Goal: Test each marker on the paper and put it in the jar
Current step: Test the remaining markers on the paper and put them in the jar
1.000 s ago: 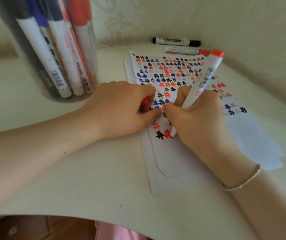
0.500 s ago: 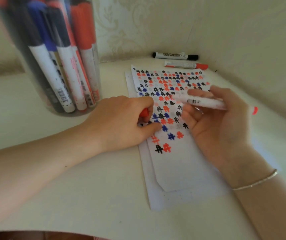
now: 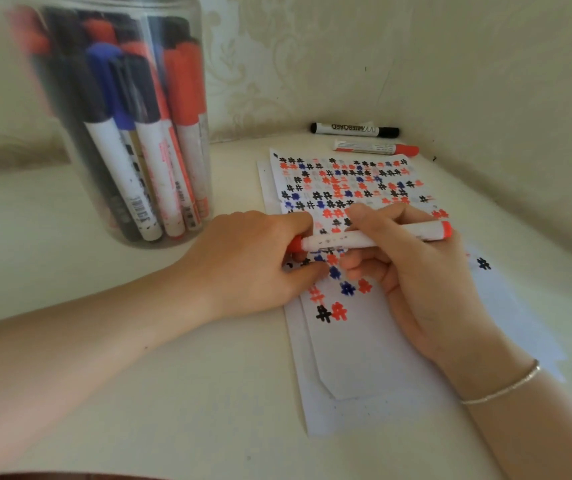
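Note:
My right hand [image 3: 416, 282] grips a white marker with a red end [image 3: 374, 239], lying level above the paper [image 3: 353, 355]. My left hand [image 3: 253, 268] holds the red cap [image 3: 295, 244], which sits on or against the marker's left tip. The paper is covered with several red, blue and black hash marks. A clear jar [image 3: 114, 126] with several markers standing in it is at the left, beyond my left hand.
A black whiteboard marker [image 3: 353, 129] and a red-capped marker [image 3: 376, 147] lie at the back near the wall corner. The wall runs close along the back and right. More white sheets lie under the paper on the pale tabletop [image 3: 173, 393].
My right hand lifted the marker from writing on the paper, turned it level, and brought its tip to the red cap in my left hand.

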The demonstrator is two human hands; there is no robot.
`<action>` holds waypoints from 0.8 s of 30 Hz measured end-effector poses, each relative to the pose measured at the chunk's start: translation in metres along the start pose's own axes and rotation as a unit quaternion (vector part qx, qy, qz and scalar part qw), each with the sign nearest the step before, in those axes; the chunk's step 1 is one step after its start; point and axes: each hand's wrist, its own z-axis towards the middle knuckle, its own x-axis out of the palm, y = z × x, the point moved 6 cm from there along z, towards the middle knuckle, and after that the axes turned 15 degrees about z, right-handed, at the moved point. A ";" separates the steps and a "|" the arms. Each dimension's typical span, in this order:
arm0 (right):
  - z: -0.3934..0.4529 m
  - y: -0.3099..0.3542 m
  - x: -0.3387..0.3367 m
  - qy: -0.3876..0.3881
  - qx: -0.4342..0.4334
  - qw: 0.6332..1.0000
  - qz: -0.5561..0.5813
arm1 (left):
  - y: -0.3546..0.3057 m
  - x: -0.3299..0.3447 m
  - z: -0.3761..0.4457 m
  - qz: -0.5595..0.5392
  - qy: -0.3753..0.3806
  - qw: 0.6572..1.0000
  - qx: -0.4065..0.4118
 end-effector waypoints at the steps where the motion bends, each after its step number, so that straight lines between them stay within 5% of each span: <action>1: 0.000 0.000 0.002 0.016 0.005 1.000 -0.014 | 0.000 0.000 0.000 0.005 -0.002 1.000 0.004; 7: 0.001 0.002 0.001 0.014 0.043 0.996 0.075 | -0.004 -0.005 -0.003 -0.012 -0.053 0.997 0.057; 12: -0.005 0.018 -0.008 -0.156 -0.163 0.958 -0.179 | -0.007 -0.018 -0.009 -0.108 -0.119 0.983 0.084; 18: -0.010 0.016 0.009 -0.128 -0.176 0.956 -0.197 | 0.000 -0.021 -0.011 -0.201 -0.157 0.967 0.019; 24: -0.012 0.005 0.009 -0.092 -0.098 0.974 -0.180 | 0.008 -0.018 -0.013 -0.197 -0.170 0.965 -0.026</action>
